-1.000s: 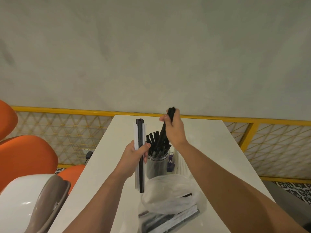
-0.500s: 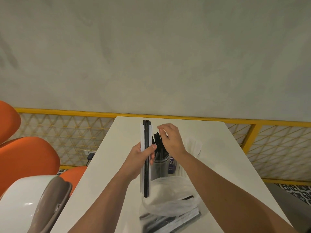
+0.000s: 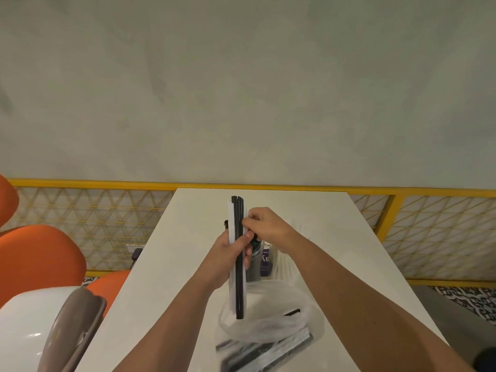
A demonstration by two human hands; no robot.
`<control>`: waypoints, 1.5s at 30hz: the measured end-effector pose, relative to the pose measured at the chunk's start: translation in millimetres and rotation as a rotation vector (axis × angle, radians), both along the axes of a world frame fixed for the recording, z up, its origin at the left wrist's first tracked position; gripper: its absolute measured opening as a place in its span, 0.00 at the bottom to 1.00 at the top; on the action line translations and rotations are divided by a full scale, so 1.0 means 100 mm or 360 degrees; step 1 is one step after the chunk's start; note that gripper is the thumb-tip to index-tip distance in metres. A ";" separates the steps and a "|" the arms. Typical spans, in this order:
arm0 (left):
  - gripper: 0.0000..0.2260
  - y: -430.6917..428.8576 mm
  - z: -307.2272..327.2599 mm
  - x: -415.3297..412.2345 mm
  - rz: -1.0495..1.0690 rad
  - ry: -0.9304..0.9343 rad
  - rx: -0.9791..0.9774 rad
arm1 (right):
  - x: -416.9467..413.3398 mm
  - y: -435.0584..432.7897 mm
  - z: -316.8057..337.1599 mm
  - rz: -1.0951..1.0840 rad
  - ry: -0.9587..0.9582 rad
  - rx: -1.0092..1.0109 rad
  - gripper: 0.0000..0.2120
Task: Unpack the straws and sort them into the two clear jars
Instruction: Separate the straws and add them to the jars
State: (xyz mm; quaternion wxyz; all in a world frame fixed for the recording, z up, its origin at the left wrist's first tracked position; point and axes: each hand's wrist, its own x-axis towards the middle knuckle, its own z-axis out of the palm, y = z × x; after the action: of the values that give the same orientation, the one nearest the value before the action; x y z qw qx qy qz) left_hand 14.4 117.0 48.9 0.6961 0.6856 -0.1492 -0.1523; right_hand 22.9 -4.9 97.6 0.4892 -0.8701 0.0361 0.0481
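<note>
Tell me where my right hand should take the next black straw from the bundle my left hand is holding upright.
Pinch the black straw near its top end, coming from the right. The bundle stands upright, the left hand wraps its middle, and the upper lengths stand free above that grip. The right hand is at that edge; probably draw it straight up.

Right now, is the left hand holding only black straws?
No, the bundle gripped upright by the left hand has white straws alongside the black ones.
</note>
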 end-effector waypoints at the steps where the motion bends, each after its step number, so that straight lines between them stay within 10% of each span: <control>1: 0.09 -0.02 0.01 -0.01 -0.0017 0.0003 -0.0007 | 0.00 0.00 -0.01 -0.0013 0.0021 -0.0021 0.12; 9: 0.08 -0.16 0.08 -0.01 -0.0043 0.0102 -0.0145 | 0.00 -0.06 -0.02 -0.0203 -0.0013 0.0090 0.09; 16: 0.06 -0.22 -0.01 0.05 0.0066 0.0227 -0.0154 | -0.03 -0.22 0.15 -0.0585 -0.0373 0.0812 0.07; 29: 0.08 -0.50 -0.10 0.10 0.0374 -0.0149 0.0445 | -0.14 -0.10 0.08 -0.0376 -0.0220 -0.0399 0.16; 45: 0.08 -0.56 -0.04 -0.06 0.0218 0.0028 0.0101 | -0.02 -0.46 0.10 -0.0570 -0.0043 0.0217 0.14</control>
State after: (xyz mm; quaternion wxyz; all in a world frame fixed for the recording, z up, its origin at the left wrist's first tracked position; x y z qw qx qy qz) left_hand 8.5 60.9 44.6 0.6840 0.7146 -0.0909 -0.1149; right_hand 20.8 -50.6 107.7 0.5481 -0.8152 0.1806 -0.0491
